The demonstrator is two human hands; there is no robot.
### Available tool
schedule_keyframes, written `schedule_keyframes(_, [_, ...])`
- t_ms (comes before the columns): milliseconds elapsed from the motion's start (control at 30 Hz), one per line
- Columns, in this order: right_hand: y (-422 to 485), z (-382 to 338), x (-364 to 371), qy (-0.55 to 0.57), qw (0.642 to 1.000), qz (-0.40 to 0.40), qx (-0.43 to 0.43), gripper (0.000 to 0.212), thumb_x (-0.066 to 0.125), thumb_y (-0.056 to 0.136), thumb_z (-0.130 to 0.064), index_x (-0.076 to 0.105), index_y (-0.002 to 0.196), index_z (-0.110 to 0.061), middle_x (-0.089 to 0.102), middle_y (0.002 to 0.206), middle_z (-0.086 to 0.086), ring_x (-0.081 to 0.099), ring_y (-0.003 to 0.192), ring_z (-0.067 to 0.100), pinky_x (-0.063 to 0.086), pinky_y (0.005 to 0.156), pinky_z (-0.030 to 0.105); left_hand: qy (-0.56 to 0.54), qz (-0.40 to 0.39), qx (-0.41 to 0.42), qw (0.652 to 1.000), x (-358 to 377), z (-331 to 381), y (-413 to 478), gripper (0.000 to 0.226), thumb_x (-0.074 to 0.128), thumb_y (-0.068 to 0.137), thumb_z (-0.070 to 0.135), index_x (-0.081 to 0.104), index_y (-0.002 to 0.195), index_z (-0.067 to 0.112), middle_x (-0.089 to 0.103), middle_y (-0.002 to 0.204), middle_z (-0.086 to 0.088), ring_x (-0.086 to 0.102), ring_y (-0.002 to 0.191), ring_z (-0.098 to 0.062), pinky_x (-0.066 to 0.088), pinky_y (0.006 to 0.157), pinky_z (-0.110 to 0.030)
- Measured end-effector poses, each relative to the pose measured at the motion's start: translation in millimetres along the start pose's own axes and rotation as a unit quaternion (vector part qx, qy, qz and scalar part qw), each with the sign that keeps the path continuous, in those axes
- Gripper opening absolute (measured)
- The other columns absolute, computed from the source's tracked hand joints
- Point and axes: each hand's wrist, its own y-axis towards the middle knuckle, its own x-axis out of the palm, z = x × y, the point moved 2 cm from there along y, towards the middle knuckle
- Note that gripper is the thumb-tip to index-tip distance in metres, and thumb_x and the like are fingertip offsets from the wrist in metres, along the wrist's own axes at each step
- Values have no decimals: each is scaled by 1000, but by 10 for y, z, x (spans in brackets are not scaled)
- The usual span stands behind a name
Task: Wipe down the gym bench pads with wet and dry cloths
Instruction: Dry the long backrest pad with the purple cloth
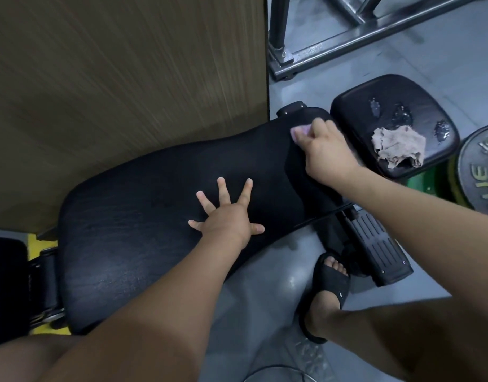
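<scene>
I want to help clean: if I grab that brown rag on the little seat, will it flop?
It would probably flop: the rag lies crumpled in soft folds. It looks thin and ragged, so likely light. Wet patches sit beside it on the seat pad, so it may feel damp.

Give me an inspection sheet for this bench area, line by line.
Surface: bench pad, no puddles visible; seat pad has wet patches.
Job's things: pink cloth at the bench pad's far end; beige cloth lying on seat pad.
Clutter: weight plate beside seat pad.
Hands: left hand spread flat on bench pad; right hand grips pink cloth.
Cables: thin cable on floor, bottom edge.
Surroundings: wood panel, steel frame.
</scene>
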Motion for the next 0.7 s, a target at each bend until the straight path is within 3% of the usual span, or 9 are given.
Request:
schedule_keyframes(67, [12, 146, -7, -5, 999, 19, -49, 45, 58, 87, -4, 62, 131, -17, 50, 100, 16, 47, 85, 35, 48, 77, 43, -3, 3, 2, 1000, 5, -5, 3, 107, 70, 88, 51, -20, 143, 67, -48, 152, 10, -38, 143, -42, 8, 108, -82])
schedule_keyframes(233, [436, 378, -72, 14, 992, -26, 120, 39, 53, 88, -4, 60, 122, -22, 45, 112, 19, 45, 102, 39, 47, 89, 43, -7, 2, 3, 1000, 4, -7, -1, 107, 71, 88, 51, -19, 143, 68, -49, 152, 11, -38, 143, -42, 9, 107, -83])
schedule_keyframes(433, [86, 279, -160, -26, 988, -36, 148, 47, 51, 81, -2, 53, 128, -10, 45, 118, 21, 46, 105, 42, 45, 89, 44, -9, -1, 4, 1000, -28, 12, 3, 109, 73, 87, 48, -20, 141, 69, -50, 151, 12, -38, 143, -42, 12, 106, -83])
schedule_keyframes(633, [-709, 198, -187, -81, 981, 19, 172, 43, 34, 76, -5, 56, 113, 1, 50, 101, 21, 52, 89, 39, 44, 76, 44, -7, 6, 9, 1000, -42, 12, -5, 111, 74, 86, 48, -19, 141, 69, -48, 153, 11, -36, 144, -43, 14, 106, -83])
schedule_keyframes(700, [-829, 163, -187, -95, 977, 22, 192, 39, 38, 74, -2, 58, 108, 4, 52, 96, 22, 54, 85, 38, 41, 70, 41, -15, 14, 18, 1000, -45, 9, -23, 110, 76, 85, 48, -17, 142, 69, -46, 154, 12, -35, 144, -43, 13, 106, -83])
